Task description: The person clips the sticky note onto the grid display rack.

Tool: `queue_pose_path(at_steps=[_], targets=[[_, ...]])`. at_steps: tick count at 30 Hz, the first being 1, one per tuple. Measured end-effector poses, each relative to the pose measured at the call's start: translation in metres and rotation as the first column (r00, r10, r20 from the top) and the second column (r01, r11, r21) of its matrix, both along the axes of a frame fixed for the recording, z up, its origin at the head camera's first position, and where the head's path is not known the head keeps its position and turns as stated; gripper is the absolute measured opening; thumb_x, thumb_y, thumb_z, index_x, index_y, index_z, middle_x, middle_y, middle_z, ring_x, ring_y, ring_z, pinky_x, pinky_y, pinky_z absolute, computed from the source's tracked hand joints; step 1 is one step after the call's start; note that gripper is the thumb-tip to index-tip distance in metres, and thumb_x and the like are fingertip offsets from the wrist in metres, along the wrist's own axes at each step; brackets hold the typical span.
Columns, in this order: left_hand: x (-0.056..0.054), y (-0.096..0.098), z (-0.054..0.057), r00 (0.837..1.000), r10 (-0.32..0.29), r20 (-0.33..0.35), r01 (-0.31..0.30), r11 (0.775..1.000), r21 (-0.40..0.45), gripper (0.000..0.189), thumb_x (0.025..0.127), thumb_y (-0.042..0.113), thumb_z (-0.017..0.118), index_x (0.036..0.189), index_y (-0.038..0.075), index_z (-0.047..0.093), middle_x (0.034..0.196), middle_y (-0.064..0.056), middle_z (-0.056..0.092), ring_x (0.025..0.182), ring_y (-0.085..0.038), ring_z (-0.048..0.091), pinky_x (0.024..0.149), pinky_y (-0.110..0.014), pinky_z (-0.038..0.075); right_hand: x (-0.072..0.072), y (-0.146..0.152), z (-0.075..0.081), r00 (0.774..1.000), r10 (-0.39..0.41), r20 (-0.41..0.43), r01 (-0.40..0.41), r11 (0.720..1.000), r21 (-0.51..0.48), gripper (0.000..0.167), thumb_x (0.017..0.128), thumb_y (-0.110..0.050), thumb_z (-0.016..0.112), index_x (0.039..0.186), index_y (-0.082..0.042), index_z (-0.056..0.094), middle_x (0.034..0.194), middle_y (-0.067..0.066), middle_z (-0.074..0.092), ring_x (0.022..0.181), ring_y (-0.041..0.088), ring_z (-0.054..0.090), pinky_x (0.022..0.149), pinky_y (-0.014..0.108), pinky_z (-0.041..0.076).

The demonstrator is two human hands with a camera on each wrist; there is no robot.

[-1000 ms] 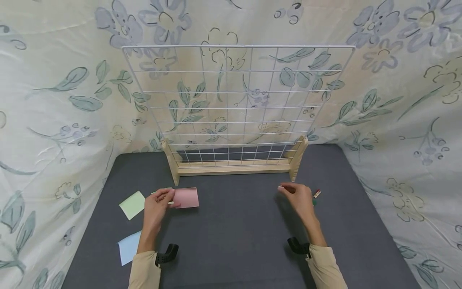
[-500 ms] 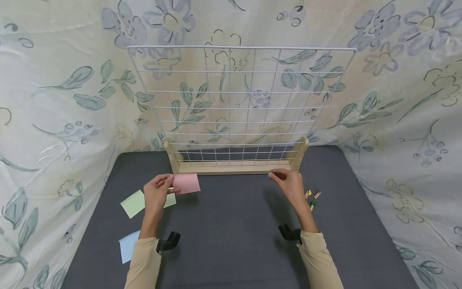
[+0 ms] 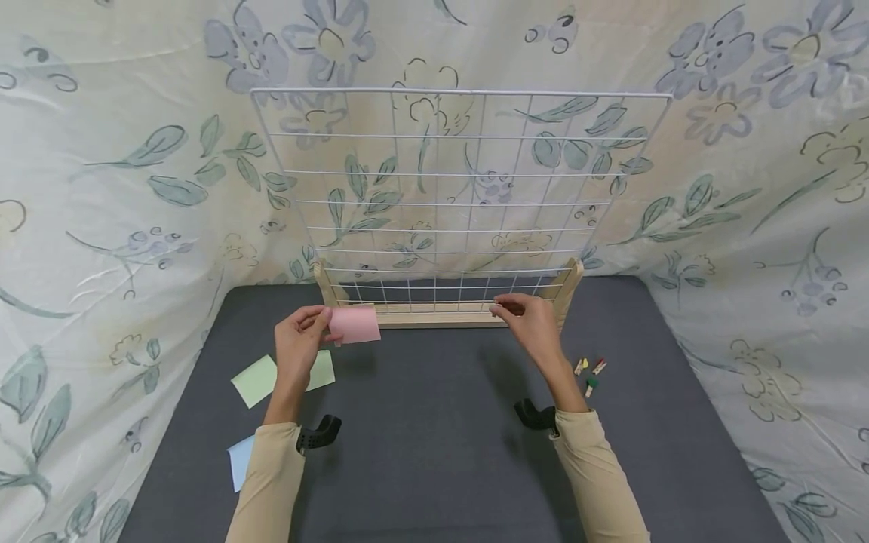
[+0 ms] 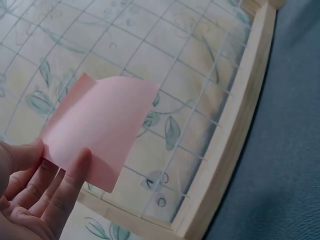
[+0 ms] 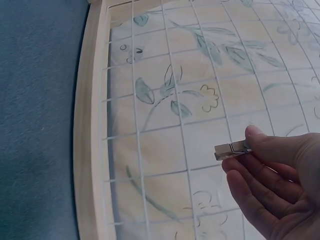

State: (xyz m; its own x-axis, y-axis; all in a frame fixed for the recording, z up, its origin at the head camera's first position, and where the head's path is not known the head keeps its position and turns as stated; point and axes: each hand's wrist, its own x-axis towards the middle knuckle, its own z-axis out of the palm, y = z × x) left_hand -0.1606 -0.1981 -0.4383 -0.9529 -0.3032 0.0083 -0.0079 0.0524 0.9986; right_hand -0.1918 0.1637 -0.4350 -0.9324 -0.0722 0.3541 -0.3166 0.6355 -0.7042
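Note:
My left hand [image 3: 299, 339] pinches a pink paper note [image 3: 356, 323] by its left edge, raised in front of the left end of the wire grid's wooden base. In the left wrist view the pink note [image 4: 102, 130] curves slightly, thumb behind one corner and a finger across its face. Between thumb and fingers my right hand [image 3: 532, 328] pinches a small wooden clothespin [image 5: 232, 149], its jaw end pointing away from the fingertips. That hand is near the right part of the base. The white wire grid [image 3: 434, 175] stands upright in its wooden base [image 3: 441, 320].
Left on the dark table [image 3: 421, 452] lie a green note [image 3: 255, 381], another green note [image 3: 322, 370] partly behind the left wrist, and a blue note [image 3: 241, 461] partly under the sleeve. Several small clothespins [image 3: 591, 383] lie right of the right forearm. Floral cloth [image 3: 767, 249] surrounds the table.
Both hands have moved forward toward the grid, the left lifting the pink note and the right also shifting left with the clothespin. The second green note and the loose clothespins have come into fuller view.

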Motion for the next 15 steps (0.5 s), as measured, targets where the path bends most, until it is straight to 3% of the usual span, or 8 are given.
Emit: queue_pose_path(at_steps=[5, 15], targets=[[-0.010, 0.000, 0.005, 0.999, -0.007, -0.034, 0.007, 1.000, 0.003, 0.029, 0.096, 0.013, 0.065, 0.114, -0.009, 0.064, 0.096, -0.006, 0.070, 0.079, -0.010, 0.070, 0.070, -0.031, 0.063, -0.005, -0.007, 0.013, 1.000, 0.020, -0.020, -0.020, 1.000, 0.016, 0.021, 0.090, -0.014, 0.073, 0.104, 0.001, 0.075, 0.092, 0.014, 0.074, 0.082, 0.027, 0.071, 0.073, 0.044, 0.061], [-0.023, 0.000, 0.028, 0.995, -0.003, -0.098, 0.005, 1.000, 0.024, 0.030, 0.095, 0.014, 0.066, 0.114, -0.009, 0.064, 0.091, -0.002, 0.069, 0.073, -0.011, 0.070, 0.069, -0.033, 0.063, -0.015, -0.020, 0.034, 0.996, 0.066, -0.059, -0.065, 0.998, 0.024, 0.020, 0.090, -0.016, 0.073, 0.103, 0.000, 0.075, 0.092, 0.014, 0.074, 0.079, 0.026, 0.070, 0.073, 0.042, 0.061]])
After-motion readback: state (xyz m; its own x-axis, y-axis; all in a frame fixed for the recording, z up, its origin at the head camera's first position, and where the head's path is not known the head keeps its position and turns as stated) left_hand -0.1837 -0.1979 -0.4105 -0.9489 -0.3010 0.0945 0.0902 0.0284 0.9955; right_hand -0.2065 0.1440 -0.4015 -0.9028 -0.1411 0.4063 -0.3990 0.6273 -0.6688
